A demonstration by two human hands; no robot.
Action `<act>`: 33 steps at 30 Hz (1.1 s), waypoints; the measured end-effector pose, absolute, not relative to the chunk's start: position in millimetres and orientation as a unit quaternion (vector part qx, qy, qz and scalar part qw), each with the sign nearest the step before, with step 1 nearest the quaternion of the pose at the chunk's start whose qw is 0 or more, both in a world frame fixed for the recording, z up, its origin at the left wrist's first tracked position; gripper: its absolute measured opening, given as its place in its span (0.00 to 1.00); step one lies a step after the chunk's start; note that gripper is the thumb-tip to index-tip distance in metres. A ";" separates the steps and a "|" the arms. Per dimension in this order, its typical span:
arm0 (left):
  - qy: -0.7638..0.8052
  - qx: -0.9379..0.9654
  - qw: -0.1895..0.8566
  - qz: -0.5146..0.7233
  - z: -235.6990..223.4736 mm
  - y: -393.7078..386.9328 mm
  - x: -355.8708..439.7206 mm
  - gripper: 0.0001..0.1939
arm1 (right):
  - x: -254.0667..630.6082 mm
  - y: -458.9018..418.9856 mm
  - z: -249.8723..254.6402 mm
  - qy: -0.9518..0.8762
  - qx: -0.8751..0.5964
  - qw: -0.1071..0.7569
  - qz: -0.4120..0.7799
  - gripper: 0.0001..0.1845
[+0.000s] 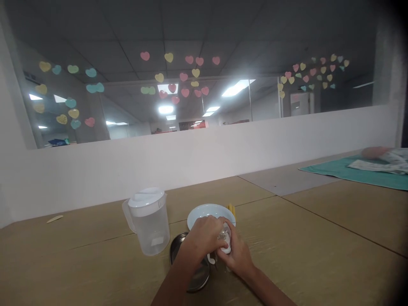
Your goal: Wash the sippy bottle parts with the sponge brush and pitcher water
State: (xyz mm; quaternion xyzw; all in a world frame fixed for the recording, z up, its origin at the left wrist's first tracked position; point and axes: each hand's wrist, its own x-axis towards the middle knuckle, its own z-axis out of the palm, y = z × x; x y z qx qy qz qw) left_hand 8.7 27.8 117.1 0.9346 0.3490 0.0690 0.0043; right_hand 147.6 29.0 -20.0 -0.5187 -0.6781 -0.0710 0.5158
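Observation:
Both my hands are closed around a small clear container with a white part (225, 240), just in front of a pale blue bowl (204, 209). My left hand (206, 233) grips it from the left and above. From the right, the fingers of my right hand (239, 253) wrap round it. Much of the container is hidden by my fingers. Under my left wrist lies a metal tray or dish (201, 278), partly covered by the forearm. A small white curved piece (211, 258) shows just below my left hand; I cannot tell what it is.
A clear plastic pitcher with a white lid (149, 227) stands to the left. Yellow sticks (232, 209) show behind the bowl. A pale flat strip (55, 219) lies at far left. On the right, another person's blurred hand (376, 152) is over a teal cloth (338, 172).

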 end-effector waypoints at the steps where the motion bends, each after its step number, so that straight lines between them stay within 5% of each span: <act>1: 0.348 0.935 0.004 0.068 117.4 28.0 8.9 0.15 | 147.5 29.1 -19.3 -0.679 -0.518 0.516 -0.068 0.38; 11: 0.397 0.824 -0.063 0.398 140.9 45.0 -16.3 0.19 | 147.6 30.0 -18.6 -0.666 -0.520 0.523 -0.112 0.31; 16: 0.375 0.883 0.035 0.280 115.3 67.3 -8.5 0.18 | 146.6 30.8 -19.0 -0.675 -0.508 0.516 -0.138 0.27; 23: 0.442 0.896 0.022 0.044 62.5 83.5 13.8 0.20 | 149.8 31.1 -19.6 -0.684 -0.502 0.510 -0.139 0.26; 33: 0.378 0.914 0.079 0.123 111.0 66.7 -7.5 0.22 | 146.7 29.9 -17.5 -0.674 -0.515 0.519 -0.107 0.30</act>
